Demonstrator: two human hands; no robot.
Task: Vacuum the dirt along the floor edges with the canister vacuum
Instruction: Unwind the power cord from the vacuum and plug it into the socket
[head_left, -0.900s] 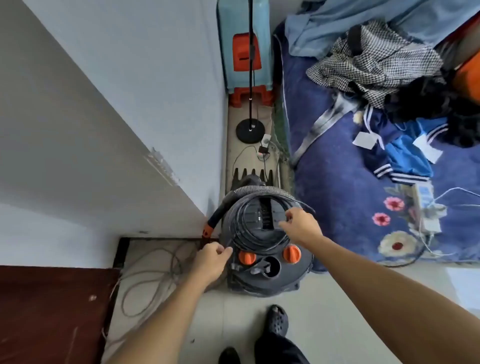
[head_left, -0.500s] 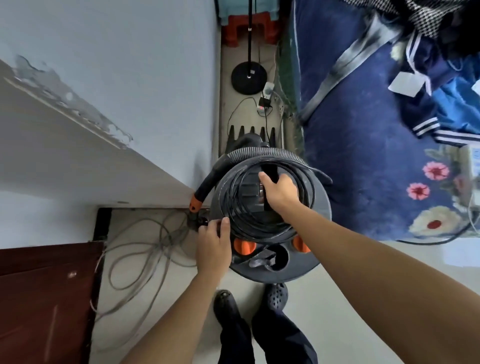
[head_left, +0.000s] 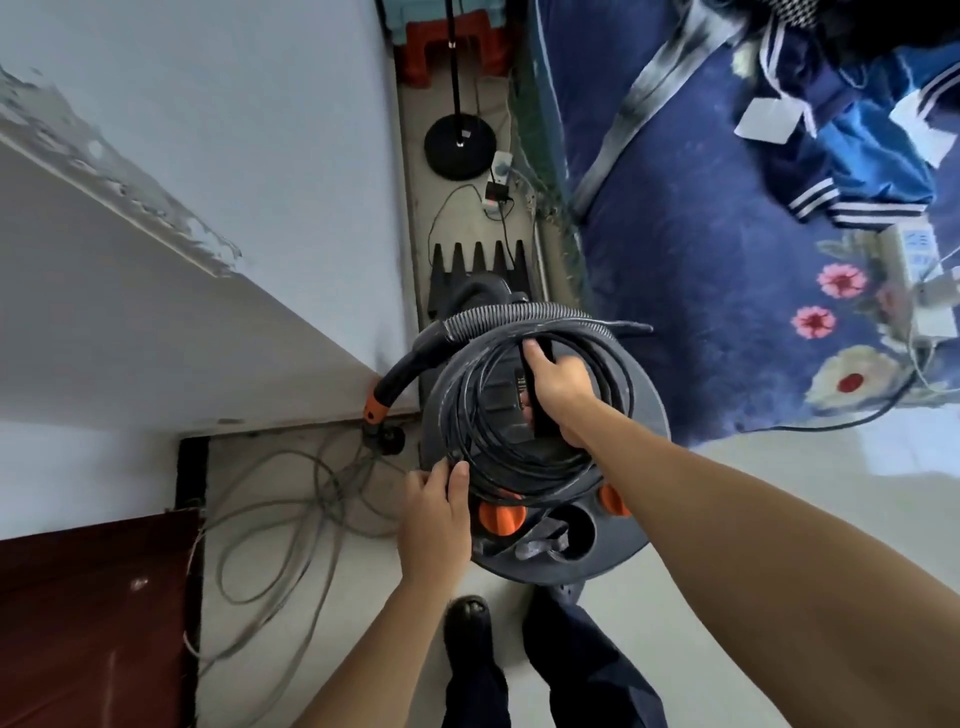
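The right hand (head_left: 558, 384) covers the middle of the vacuum's (head_left: 644, 410) handle (head_left: 543, 427), fingertips out of sight beneath. Behind the vacuum, its body hides the nozzle's (head_left: 478, 260) near part; the top edge cuts the lamp pole (head_left: 453, 62). Whether the left hand (head_left: 436, 514) pinches the cord (head_left: 519, 470) is unclear.

A home bedroom: floral bedspread (head_left: 727, 312) strewn with clothes (head_left: 857, 156).

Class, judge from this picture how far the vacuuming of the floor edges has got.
Done: nothing visibly cleaned. The cord lies coiled on the vacuum and the hose curls round it. In hand: the right hand grips the top handle, the left hand touches the cord. Left: uncoil, plug in, vacuum the edges.
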